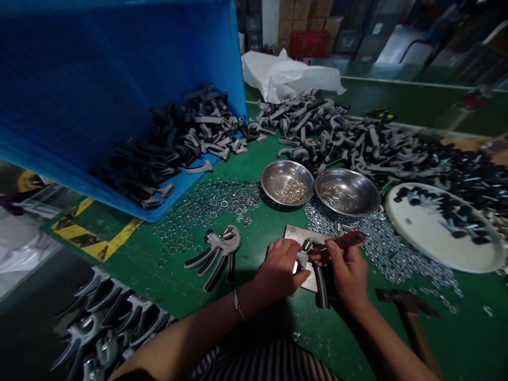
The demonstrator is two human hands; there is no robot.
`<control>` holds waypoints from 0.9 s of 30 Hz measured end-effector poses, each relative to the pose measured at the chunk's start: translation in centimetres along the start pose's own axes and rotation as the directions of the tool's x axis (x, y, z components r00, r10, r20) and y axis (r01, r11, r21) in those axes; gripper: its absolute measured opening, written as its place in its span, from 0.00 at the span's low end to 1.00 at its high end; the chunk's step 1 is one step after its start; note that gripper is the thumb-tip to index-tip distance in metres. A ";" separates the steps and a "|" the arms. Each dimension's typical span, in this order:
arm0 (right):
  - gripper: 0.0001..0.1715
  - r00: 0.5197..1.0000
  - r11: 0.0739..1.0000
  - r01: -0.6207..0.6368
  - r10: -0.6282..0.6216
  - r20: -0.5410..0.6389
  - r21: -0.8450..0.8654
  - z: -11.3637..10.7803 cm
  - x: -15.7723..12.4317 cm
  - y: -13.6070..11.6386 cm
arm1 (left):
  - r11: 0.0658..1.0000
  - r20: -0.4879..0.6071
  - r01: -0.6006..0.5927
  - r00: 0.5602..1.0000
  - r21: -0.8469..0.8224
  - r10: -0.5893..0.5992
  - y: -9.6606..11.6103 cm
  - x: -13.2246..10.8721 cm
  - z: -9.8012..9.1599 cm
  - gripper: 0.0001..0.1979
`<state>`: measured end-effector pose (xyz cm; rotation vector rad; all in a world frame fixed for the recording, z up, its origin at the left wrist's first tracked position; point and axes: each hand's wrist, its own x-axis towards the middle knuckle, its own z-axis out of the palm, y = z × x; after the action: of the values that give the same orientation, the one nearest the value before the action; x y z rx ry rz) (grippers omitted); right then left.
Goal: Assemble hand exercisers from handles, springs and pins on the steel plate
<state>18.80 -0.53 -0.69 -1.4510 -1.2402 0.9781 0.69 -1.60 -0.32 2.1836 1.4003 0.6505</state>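
My left hand is closed, fingers curled down on a grey and black tool handle part that lies on a small metal plate. My right hand is closed around a red-handled tool, its tip pointing left at a small threaded metal piece on the part. Just left of my hands lie a few finished grey-and-black handle pieces on the green table.
Two steel bowls hold small metal parts. Loose washers spread around them. A tilted blue bin spills handle parts; a larger heap lies behind. A white tray sits right, a hammer near my right arm.
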 end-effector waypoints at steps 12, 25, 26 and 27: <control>0.23 0.954 0.763 0.291 -0.184 0.238 -0.577 -0.8 -0.5 -1.0 | 0.999 0.036 0.020 0.999 -0.025 -0.019 -0.2 -0.3 0.1 0.23; 0.20 0.934 0.923 -0.262 0.168 0.316 0.283 -2.4 5.2 -2.9 | 0.996 0.124 0.079 0.990 -0.035 -0.074 -0.1 0.5 -0.3 0.23; 0.19 0.941 0.939 -0.243 0.167 0.295 0.243 -3.2 5.2 -2.4 | 0.996 0.116 0.082 0.990 -0.038 -0.077 -0.1 0.5 -0.3 0.23; 0.19 0.943 0.962 -0.226 0.176 0.281 0.154 -4.3 5.3 -1.8 | 0.995 0.110 0.085 0.991 -0.042 -0.080 -0.1 0.5 -0.2 0.23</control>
<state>23.36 4.03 2.03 -1.3505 -1.1671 1.4279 0.68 -1.12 -0.12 2.0804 1.3977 0.5214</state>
